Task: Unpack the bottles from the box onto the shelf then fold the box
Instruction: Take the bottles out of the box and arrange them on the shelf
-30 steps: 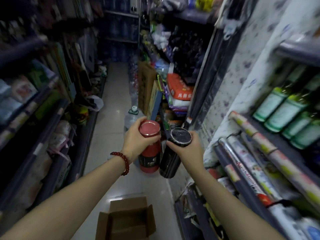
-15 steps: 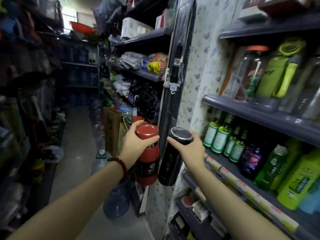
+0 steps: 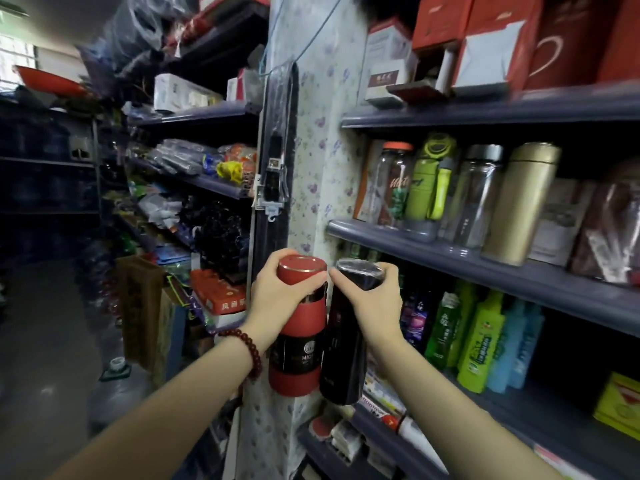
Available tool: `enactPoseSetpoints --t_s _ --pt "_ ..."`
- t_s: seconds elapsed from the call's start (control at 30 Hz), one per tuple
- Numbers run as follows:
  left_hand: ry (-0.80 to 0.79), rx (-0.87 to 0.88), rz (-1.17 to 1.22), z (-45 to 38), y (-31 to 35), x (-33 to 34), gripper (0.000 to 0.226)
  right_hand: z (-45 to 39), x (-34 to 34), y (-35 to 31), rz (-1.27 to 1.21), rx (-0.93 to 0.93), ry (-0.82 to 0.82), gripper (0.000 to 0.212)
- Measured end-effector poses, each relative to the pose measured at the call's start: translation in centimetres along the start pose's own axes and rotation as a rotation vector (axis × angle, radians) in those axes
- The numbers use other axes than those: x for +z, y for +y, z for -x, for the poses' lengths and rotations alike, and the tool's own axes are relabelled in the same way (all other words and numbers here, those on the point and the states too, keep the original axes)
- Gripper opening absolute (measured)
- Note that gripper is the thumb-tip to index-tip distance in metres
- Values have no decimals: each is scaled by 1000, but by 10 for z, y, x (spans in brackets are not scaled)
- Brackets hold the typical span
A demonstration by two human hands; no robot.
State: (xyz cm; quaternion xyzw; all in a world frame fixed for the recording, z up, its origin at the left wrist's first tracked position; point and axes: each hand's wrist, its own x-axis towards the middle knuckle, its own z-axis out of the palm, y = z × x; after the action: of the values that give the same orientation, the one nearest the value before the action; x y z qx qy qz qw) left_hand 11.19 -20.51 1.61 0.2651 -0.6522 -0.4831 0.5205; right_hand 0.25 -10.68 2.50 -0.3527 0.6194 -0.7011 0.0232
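**Two flasks held at the lip of the bottle shelf**

The left hand (image 3: 277, 299) is closed around the upper part of a red flask (image 3: 299, 336), fingers wrapped about the cap and thumb across its near side; a dark red bead bracelet (image 3: 247, 348) circles that wrist. The right hand (image 3: 372, 299) is closed in the same way around the top of a black flask (image 3: 343, 355). Both flasks hang upright from the grip, side by side and touching or nearly so along their bodies, with their caps level and close together.

The flasks hang in the air in front of the floral-papered pillar (image 3: 311, 174), just left of and below the front edge of the middle shelf (image 3: 433, 249). On that shelf stand a clear bottle with an orange cap (image 3: 393, 185), a green sports bottle (image 3: 429, 181), a clear bottle with a grey cap (image 3: 476, 195) and a gold flask (image 3: 519, 202), packed closely with little open room visible between them. The shelf beneath carries green and blue bottles (image 3: 481, 341). To the left, the aisle floor (image 3: 45, 341) lies open; a large water jug (image 3: 114, 386) stands on it near the pillar's base. The box is not in view.
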Motion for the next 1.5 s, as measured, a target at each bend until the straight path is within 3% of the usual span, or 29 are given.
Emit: enactPoseSetpoints --t_s 0.3,0.5,0.67,0.93,1.27,1.5 --pt "-129 44 120 -6 47 77 46 -35 -76 -24 86 2 152 61" --pt "-205 102 170 -14 85 129 57 -63 -124 -51 100 -43 252 62" --pt "-196 166 148 -22 118 162 74 -84 -154 -68 92 -123 283 58" --pt "-223 341 114 -15 169 198 63 -100 -185 -98 118 -242 339 59" --pt "-208 424 169 1 210 244 59 -113 -230 -126 125 -418 437 57" --pt "-236 544 165 20 222 288 57 -116 -279 -127 92 -404 518 52"
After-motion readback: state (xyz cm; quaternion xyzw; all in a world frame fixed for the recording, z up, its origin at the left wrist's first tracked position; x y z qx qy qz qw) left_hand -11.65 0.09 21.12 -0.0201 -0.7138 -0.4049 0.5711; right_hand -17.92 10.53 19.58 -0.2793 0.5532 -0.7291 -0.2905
